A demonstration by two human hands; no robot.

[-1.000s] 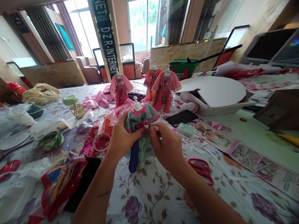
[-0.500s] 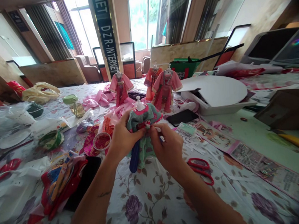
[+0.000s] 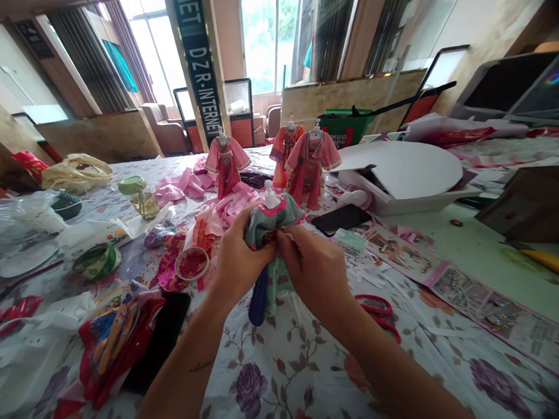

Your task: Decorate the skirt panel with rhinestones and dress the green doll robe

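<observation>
A small doll mannequin (image 3: 272, 199) in a green dress with pink-red trim (image 3: 279, 212) is held up over the tablecloth in front of me. My left hand (image 3: 244, 255) wraps round its side, thumb at the waist. Pinched fingers of my right hand (image 3: 313, 267) press on the dress at the dark red waist, meeting the left thumb; any small piece between them is hidden. A dark blue strip (image 3: 258, 301) hangs below the left hand, beside the green skirt. Red-handled scissors (image 3: 378, 310) lie right of my right wrist, partly covered by the forearm.
Three dressed forms, one in a pink robe (image 3: 226, 162), stand behind. A black phone (image 3: 340, 219), a sticker sheet (image 3: 476, 305) and a white round board (image 3: 403, 168) lie to the right. A tape roll (image 3: 95, 263), red cloth (image 3: 97, 363) and a jar (image 3: 141, 198) are on the left.
Both hands and the mannequin have shifted slightly right. My right fingers have closed in on the waist, and the small white piece seen at them is now out of sight.
</observation>
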